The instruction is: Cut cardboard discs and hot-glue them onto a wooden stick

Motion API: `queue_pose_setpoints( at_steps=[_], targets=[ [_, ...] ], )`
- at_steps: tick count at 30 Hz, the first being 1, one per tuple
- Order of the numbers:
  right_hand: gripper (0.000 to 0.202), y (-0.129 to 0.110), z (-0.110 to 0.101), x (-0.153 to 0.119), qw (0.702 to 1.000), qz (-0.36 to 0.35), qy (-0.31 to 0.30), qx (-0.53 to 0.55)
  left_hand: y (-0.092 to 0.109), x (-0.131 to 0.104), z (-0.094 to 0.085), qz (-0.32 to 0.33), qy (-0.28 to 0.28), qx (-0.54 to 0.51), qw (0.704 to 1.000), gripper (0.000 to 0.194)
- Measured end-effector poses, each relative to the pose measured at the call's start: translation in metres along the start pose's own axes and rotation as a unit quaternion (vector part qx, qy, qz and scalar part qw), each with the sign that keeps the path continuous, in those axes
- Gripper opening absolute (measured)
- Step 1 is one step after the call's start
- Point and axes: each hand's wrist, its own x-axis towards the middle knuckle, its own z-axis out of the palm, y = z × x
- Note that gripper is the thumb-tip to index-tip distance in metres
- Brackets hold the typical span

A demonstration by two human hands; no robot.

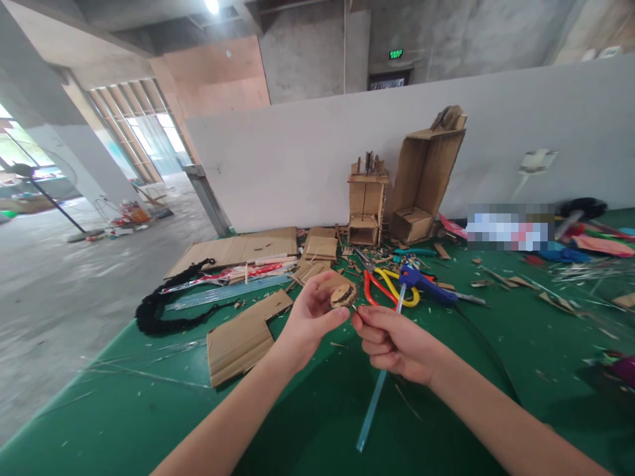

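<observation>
Our left hand [317, 316] grips a cardboard disc [342, 295] above the table [302, 430]: likely light, stiff, crushable, best held by its rim. Our right hand [395, 340] pinches what may be a stick [354, 309].

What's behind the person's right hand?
A pale blue stick shows on both sides of the right hand, reaching the blue glue gun beyond; its middle stretch, and whatever else the hand covers, cannot be seen.
</observation>
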Motion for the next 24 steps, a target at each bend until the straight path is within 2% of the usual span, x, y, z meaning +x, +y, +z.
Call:
queue_pose_setpoints(
  at_steps=[7, 13, 16, 19, 24],
  targets=[
    [0.027, 0.006, 0.006, 0.004, 0.996, -0.071, 0.035, -0.027, -0.008, -0.003, 0.009, -0.039, 0.048, -0.096, 0.993, 0.054],
    [0.036, 0.015, 0.013, 0.01, 0.982, -0.142, 0.088, -0.085, -0.013, -0.002, 0.013, -0.043, 0.082, -0.121, 0.988, 0.049],
    [0.039, 0.017, 0.016, 0.011, 0.978, -0.158, 0.101, -0.09, -0.013, -0.002, 0.012, -0.037, 0.078, -0.113, 0.99, 0.049],
    [0.038, 0.018, 0.018, 0.01, 0.982, -0.142, 0.097, -0.079, -0.012, -0.003, 0.012, -0.034, 0.067, -0.108, 0.991, 0.048],
    [0.036, 0.018, 0.018, 0.01, 0.986, -0.131, 0.089, -0.045, -0.01, -0.003, 0.012, -0.04, 0.03, -0.089, 0.995, 0.028]
  ],
)
